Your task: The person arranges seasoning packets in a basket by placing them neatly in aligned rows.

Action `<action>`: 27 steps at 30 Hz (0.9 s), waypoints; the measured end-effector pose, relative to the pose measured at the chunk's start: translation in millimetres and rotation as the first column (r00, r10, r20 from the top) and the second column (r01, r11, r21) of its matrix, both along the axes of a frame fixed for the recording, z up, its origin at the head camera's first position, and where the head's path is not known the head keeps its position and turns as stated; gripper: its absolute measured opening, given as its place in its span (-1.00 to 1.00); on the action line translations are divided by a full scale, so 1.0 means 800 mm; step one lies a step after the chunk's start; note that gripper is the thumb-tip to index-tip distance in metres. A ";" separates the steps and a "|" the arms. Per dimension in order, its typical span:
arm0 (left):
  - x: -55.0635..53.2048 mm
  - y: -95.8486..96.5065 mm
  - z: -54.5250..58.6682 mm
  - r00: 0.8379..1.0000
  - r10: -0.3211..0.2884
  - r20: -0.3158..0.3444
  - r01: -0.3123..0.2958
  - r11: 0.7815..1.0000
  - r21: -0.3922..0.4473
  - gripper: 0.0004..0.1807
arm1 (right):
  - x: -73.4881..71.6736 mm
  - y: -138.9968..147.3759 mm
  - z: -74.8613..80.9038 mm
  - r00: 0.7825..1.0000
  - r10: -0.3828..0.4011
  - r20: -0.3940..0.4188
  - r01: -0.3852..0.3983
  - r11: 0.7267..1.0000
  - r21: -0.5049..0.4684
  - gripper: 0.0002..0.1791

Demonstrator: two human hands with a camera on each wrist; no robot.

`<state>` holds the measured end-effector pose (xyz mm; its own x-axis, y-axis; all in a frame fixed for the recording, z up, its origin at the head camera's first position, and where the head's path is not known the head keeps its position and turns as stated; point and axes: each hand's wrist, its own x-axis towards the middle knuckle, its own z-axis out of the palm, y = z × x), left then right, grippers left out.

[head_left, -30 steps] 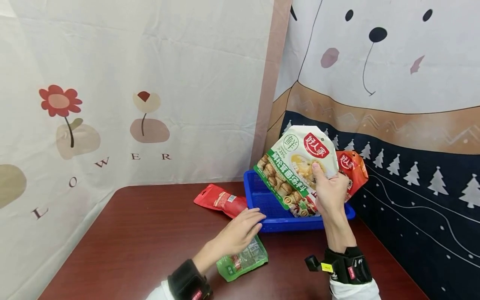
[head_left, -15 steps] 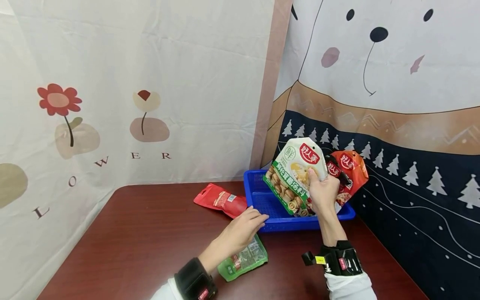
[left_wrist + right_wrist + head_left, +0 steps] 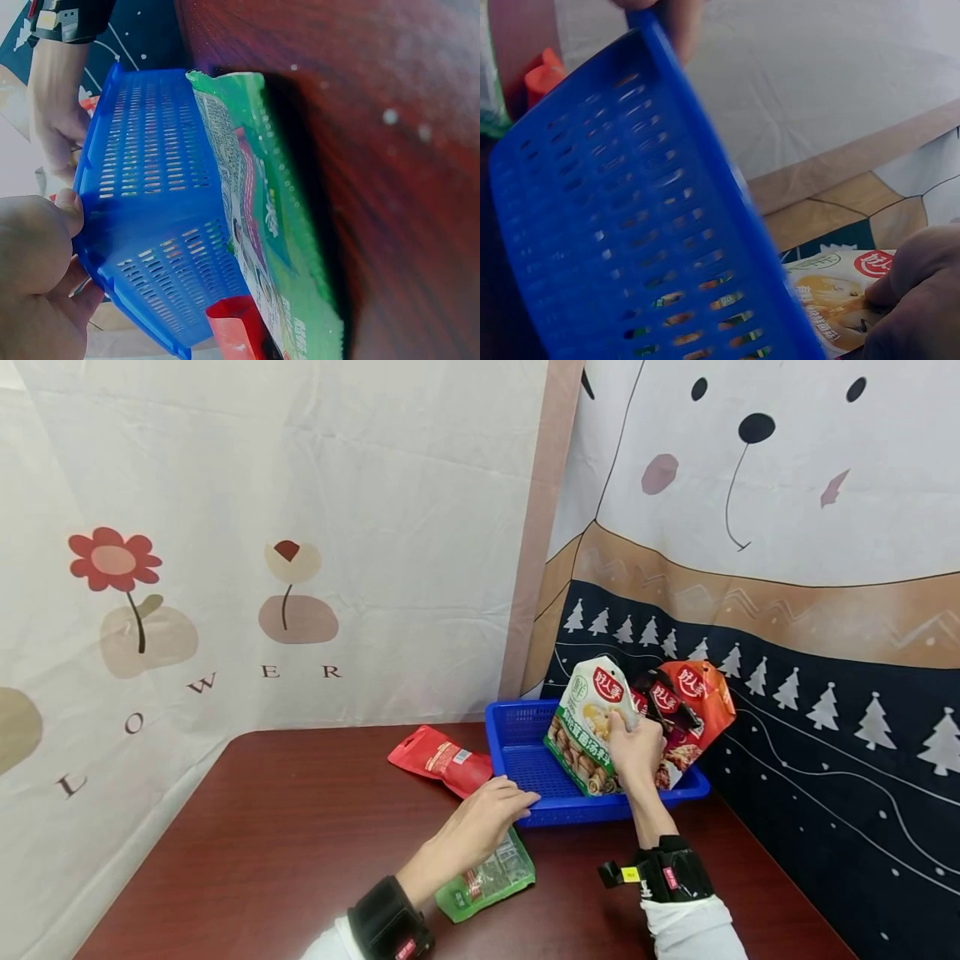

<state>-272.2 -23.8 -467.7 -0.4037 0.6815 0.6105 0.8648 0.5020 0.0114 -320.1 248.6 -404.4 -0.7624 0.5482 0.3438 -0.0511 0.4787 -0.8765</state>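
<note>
My right hand (image 3: 636, 750) pinches a white and green seasoning packet (image 3: 588, 727), thumb on its front. The packet stands tilted inside the blue plastic basket (image 3: 585, 812), its lower end down in it. At the basket's near left corner, my left hand (image 3: 480, 820) grips the rim, with thumb and fingers on either side in the left wrist view. Red and dark packets (image 3: 697, 693) lean in the basket's right end, partly behind my right hand. In the right wrist view, the basket wall hides the lower part of the white packet (image 3: 832, 300).
A red packet (image 3: 442, 760) lies on the brown table (image 3: 300, 835), left of the basket. Under my left forearm lies a green packet (image 3: 491, 877), close to the basket's front wall. Printed cloths (image 3: 420, 568) hang behind and to the right.
My right hand has lowered the white and green packet into the basket, uncovering the dark packets behind it. The left hand stays on the rim.
</note>
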 end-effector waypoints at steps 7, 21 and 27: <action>0.000 0.000 0.000 1.000 -0.006 0.023 0.006 1.000 0.021 -0.72 | -0.005 0.003 -0.011 0.999 -0.032 0.034 0.029 0.997 0.076 -0.58; 0.000 -0.002 0.001 0.999 -0.023 0.037 0.021 0.999 0.038 -0.71 | -0.004 0.033 -0.001 0.992 -0.040 0.120 0.015 0.979 0.204 -0.64; 0.000 -0.001 0.001 0.998 -0.023 0.054 0.022 0.999 0.026 -0.71 | -0.002 0.047 -0.002 0.984 -0.066 0.166 0.032 0.979 0.200 -0.63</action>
<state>-272.2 -25.0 -466.7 -0.4214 0.6751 0.6055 0.8735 0.4816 0.0710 -321.7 286.3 -405.8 -0.7931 0.5211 0.3153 0.1188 0.6401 -0.7591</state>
